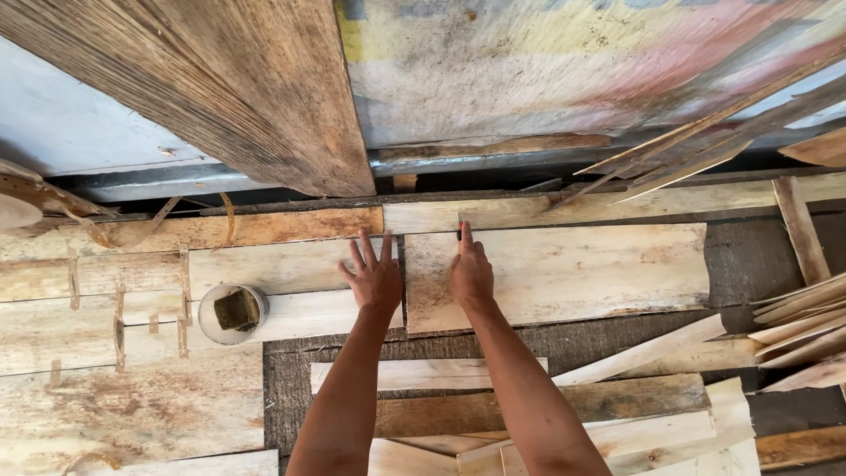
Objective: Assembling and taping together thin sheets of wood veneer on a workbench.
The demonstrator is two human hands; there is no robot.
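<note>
Nearest the camera, loose offcuts of pale wood veneer overlapping in a heap below the forearms, over a dark rough surface. Further out, both bare arms stretched forward side by side. Left hand flat and palm down, fingers spread open and gripping nothing, pressing on the right end of a long pale veneer strip just at the seam with the next piece. Right hand just beside it, also palm down on the wide pale veneer sheet, index finger pointed straight ahead to the sheet's far edge, other fingers curled loosely; possibly a thin dark object at the fingertip, too small to tell. To the left of the left hand, a short white cylindrical container standing upright on the veneer, open top showing a dark interior. Further left, more stained veneer strips crossed by narrow brownish tape pieces. At the right edge, a fanned stack of thin slats. Beyond the hands, a narrow veneer strip along the bench's far side, then a weathered rough plank leaning overhead and a faded painted board behind, thin splinters slanting against it.
</note>
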